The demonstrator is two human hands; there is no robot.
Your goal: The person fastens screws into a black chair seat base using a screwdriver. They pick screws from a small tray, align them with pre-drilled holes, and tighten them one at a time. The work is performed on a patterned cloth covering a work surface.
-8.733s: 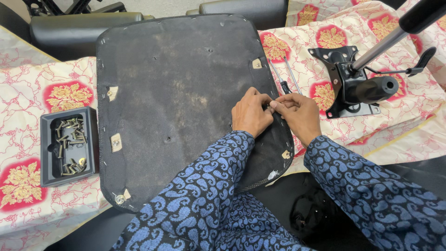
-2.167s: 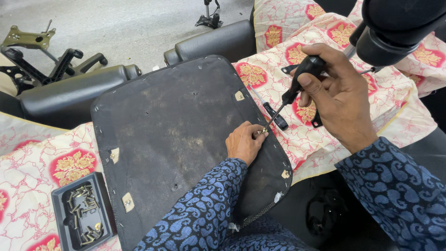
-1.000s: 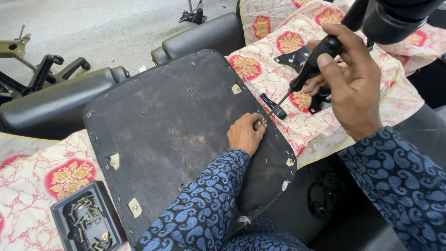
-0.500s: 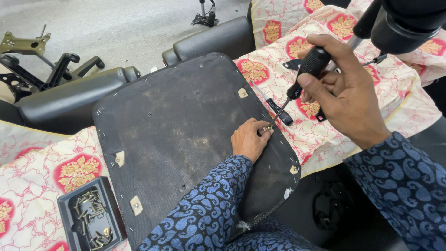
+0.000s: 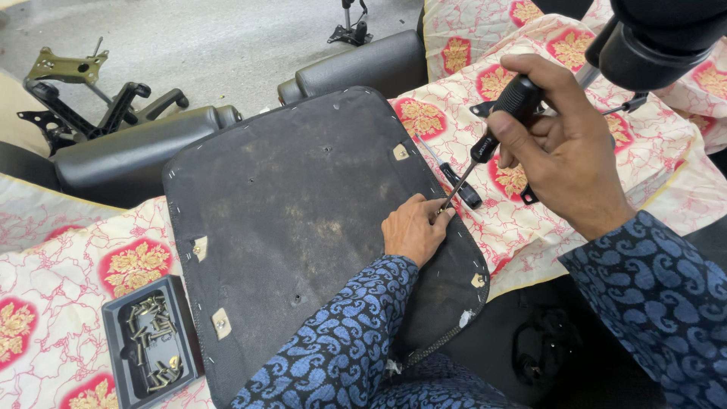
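While our left hand [image 5: 413, 231] lies flat-fisted on the dark underside of the seat board [image 5: 303, 220], its fingertips pinch something small at the board's right edge, right where the screwdriver's tip lands; we take it for a screw, though it is too small to see. That grip is closed and low, and it looks meant to steady the fastener so the tip does not wander.

Our right hand [image 5: 564, 148] is clenched around the black handle of the screwdriver [image 5: 485, 151], held high and tilted, shaft slanting down and left to meet the left fingertips. The angle keeps the wrist clear of the board and gives a line of sight to the tip.

The seat board lies bottom-up across the table's red-and-cream patterned cloth [image 5: 98, 257], its near edge overhanging toward our lap. Small pale tabs sit near its corners, and staples line the rim.

A second screwdriver [image 5: 454, 176] lies on the cloth just beside the board's right edge, within easy reach.

- Black tray [image 5: 148, 352]: on the cloth at the board's lower left, touching or nearly touching its edge; holds a loose heap of brass-coloured screws. About half full, by our judgement.
- No other container in view.

Black cushioned chair parts [image 5: 144, 151] and metal chair hardware [image 5: 68, 68] lie beyond the board on the floor.
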